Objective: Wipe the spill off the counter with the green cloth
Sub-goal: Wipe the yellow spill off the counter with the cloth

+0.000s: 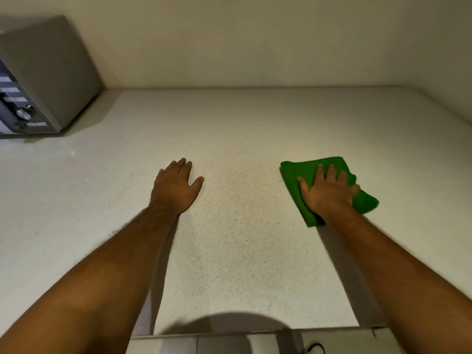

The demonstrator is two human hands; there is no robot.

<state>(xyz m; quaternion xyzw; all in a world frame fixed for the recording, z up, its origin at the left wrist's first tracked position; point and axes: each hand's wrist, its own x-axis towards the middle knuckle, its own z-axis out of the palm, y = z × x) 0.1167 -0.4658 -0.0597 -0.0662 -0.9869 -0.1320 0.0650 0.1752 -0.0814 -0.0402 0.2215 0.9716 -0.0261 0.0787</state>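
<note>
A folded green cloth [301, 172] lies on the pale speckled counter [242, 238], right of centre. My right hand [328, 192] presses flat on top of the cloth with its fingers spread, covering the cloth's middle. My left hand [176, 187] rests palm down on the bare counter to the left, about a hand's width and more from the cloth, holding nothing. I cannot make out a distinct spill on the surface; a faint duller patch shows between my two hands.
A grey microwave [48, 80] with a knob stands at the back left corner. A plain wall [255, 39] closes the back and the right side. The counter's front edge [255, 330] runs along the bottom, with cabinet fronts below it.
</note>
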